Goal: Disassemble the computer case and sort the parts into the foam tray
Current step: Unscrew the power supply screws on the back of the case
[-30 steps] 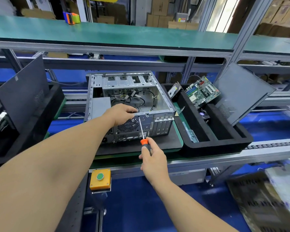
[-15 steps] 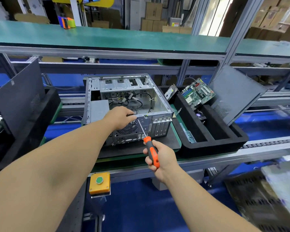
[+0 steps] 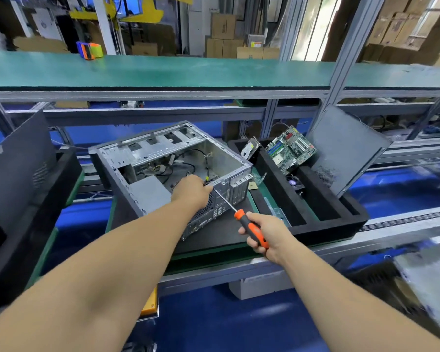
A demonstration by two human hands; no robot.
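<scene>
Open grey sheet-metal computer case (image 3: 173,161) sits on a black mat, w/ black cables loose inside & a grey box-shaped unit in its near-left corner. Left hand (image 3: 192,191) rests on the case's near top edge by the rear panel, fingers curled over the rim; can't tell if they pinch anything. Right hand (image 3: 266,232), just in front of the case, is wrapped round the orange-and-black handled screwdriver (image 3: 249,228); its metal shaft runs up-left to the case edge beside the left hand. Black foam tray (image 3: 323,219) lies right of the case, just beside it. In the tray: green circuit board (image 3: 291,148) propped at the far end, grey perforated side panel (image 3: 346,151) leaning on its right wall.
</scene>
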